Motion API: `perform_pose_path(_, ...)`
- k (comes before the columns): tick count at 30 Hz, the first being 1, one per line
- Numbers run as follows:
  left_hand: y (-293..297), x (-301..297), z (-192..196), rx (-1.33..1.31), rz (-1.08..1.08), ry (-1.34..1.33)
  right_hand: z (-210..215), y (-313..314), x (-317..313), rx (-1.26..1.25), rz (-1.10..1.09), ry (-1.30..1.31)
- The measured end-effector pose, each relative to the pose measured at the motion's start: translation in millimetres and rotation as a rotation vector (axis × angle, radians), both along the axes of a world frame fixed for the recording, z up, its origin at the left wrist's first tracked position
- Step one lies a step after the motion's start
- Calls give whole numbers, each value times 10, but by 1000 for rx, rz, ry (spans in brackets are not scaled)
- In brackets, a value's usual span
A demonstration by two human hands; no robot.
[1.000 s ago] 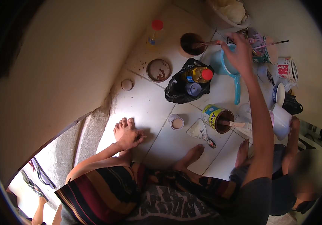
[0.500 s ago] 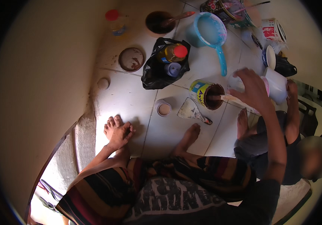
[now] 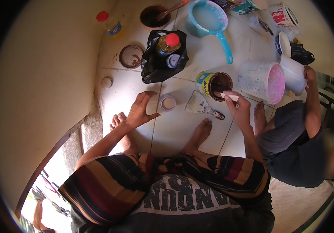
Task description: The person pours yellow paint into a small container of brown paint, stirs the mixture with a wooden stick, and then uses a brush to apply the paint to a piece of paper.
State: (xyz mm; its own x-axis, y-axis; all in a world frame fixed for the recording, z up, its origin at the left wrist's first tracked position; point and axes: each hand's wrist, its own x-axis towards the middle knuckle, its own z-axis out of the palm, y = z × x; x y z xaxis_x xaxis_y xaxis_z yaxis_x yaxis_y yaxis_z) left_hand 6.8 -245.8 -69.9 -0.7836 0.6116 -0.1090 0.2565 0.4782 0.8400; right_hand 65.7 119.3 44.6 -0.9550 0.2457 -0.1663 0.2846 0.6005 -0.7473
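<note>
R hand (image 3: 238,104) gripping 1 pale handle (image 3: 232,97) at 1 tin (image 3: 203,82), ctr-right; L hand (image 3: 139,112) hovering, fingers apart, near 1 cup (image 3: 167,103), ctr.

Got the bare left hand (image 3: 138,112) kinda half-cupped, with curved fingers (image 3: 146,95) and thumb (image 3: 152,116) way out. Got the bare right hand (image 3: 238,106) in a pinch grip, with both bare forearms (image 3: 104,142) slanting inward.

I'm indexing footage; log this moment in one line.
left hand: open, beside small cup | right hand: holding pale handle at paint can | floor: scraper, blue dipper
</note>
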Motion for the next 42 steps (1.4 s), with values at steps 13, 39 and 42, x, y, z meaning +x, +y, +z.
perform_pose_path(13,467,-1,-223,126,-13,45,421,120,132,236,14,209)
perform_pose_path(39,1493,-1149,1486,198,-320,49,1126,285,192,-38,-386,732)
perform_pose_path(42,1679,-1121,1395,229,-343,34,1267,283,216,-8,-275,780)
